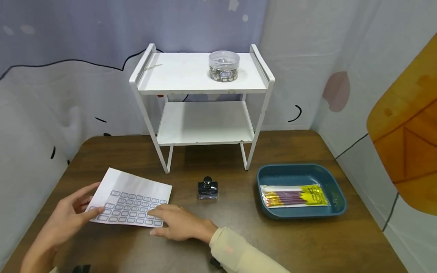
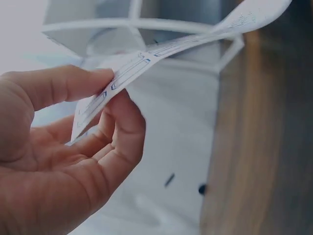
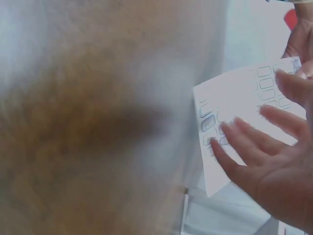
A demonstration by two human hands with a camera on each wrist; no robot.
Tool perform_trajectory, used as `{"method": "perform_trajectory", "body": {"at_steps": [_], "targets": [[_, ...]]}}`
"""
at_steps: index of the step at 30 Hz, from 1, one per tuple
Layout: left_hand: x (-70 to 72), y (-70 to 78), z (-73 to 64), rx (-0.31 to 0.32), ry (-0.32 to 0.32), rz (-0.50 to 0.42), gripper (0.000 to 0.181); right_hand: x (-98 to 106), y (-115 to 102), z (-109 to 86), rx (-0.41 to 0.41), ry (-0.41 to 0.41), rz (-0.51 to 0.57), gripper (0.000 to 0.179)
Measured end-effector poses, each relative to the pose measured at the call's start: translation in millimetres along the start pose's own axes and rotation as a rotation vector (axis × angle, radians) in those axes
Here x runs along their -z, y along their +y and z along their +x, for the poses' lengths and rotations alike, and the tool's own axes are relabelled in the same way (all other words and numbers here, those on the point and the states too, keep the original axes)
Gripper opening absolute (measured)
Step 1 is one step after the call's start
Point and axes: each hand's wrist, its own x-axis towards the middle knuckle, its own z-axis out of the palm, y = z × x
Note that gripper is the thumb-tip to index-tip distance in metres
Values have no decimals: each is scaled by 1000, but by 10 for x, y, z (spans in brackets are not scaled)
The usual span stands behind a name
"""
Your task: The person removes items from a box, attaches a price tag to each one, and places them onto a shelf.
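A white sheet of labels [image 1: 133, 186], printed with rows of blue-bordered rectangles, is held over the left part of the table. My left hand [image 1: 66, 217] pinches its near left corner between thumb and curled fingers, and the left wrist view shows the sheet [image 2: 132, 73] bending away from that grip. Over the sheet's right edge lies my right hand [image 1: 181, 223]. Its fingers [image 3: 244, 147] are spread and loosely extended across the labels in the right wrist view, with nothing gripped. To the right of the sheet stands a small dark bottle [image 1: 207, 189] with a round black cap.
A white two-tier rack [image 1: 205, 142] stands at the back, with a clear lidded jar [image 1: 224, 67] of small pieces on top, bearing a similar label. On the right, a blue tray [image 1: 293, 170] contains a packet of purple and gold sticks [image 1: 290, 196]. Patterned cloth surrounds the wooden table [image 1: 239, 242].
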Motion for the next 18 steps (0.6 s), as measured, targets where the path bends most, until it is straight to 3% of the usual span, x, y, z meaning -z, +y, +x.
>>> {"method": "perform_trajectory", "body": {"at_steps": [3,8,13,18], "targets": [[-29,103,31,-23,-26,-37,53,111,-5,10,90,195,117,40],[-134,389,94,-186,-59,-130,46,278,-55,-13,205,465,339,27],[-292,707,155,-335,-38,-174,57,402,-106,-63,275,659,347,22],[-422,909,176,-384,-58,-261,60,470,-149,-110,267,762,330,23]]}}
